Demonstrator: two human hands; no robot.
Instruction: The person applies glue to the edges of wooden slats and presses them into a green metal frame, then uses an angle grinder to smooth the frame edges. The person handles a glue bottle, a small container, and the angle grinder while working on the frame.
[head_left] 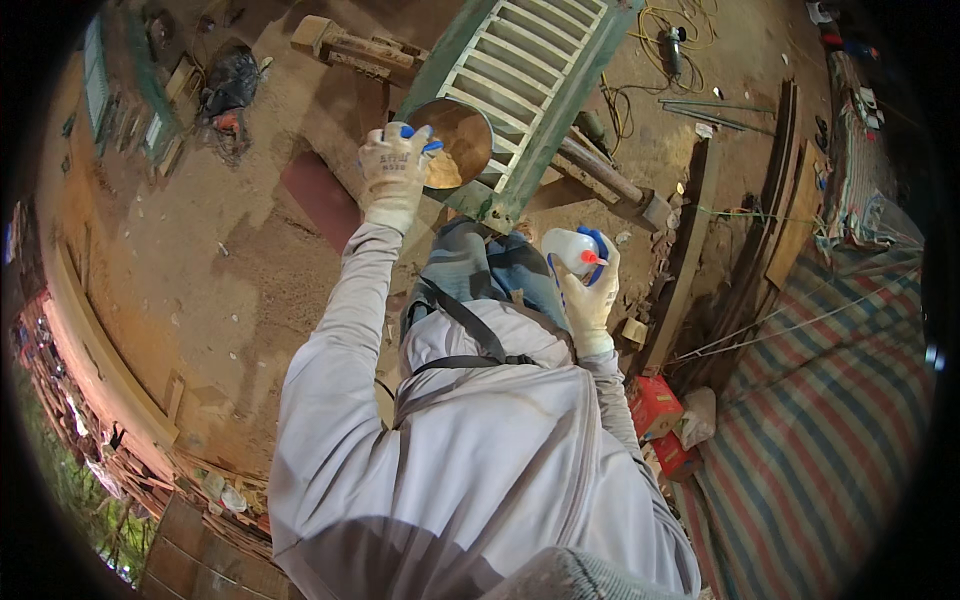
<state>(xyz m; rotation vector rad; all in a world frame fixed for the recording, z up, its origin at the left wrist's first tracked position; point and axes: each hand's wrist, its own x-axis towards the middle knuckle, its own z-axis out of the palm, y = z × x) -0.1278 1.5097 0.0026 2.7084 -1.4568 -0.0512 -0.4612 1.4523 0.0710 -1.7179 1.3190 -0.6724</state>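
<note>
My left hand (393, 170), in a white work glove with blue fingertips, grips the rim of a round metal bowl (478, 118). Inside the bowl lies some tan powder or sawdust (443, 170). In my right hand (592, 300), gloved the same way, is a whitish plastic bottle (562, 243) with a red nozzle, its fingers wrapped round the side. The bowl is over the near end of a green-framed slatted shutter (500, 205), which rests on wooden supports in front of me. Whether the bowl touches the frame I cannot tell.
A wooden beam support (345, 50) juts out left of the shutter, another (610, 180) to its right. A dark red board (322, 200) lies by my left arm. An angle grinder (674, 50) with a yellow cord, long timbers (690, 240), red boxes (655, 408) and striped tarpaulin (830, 400) are rightward.
</note>
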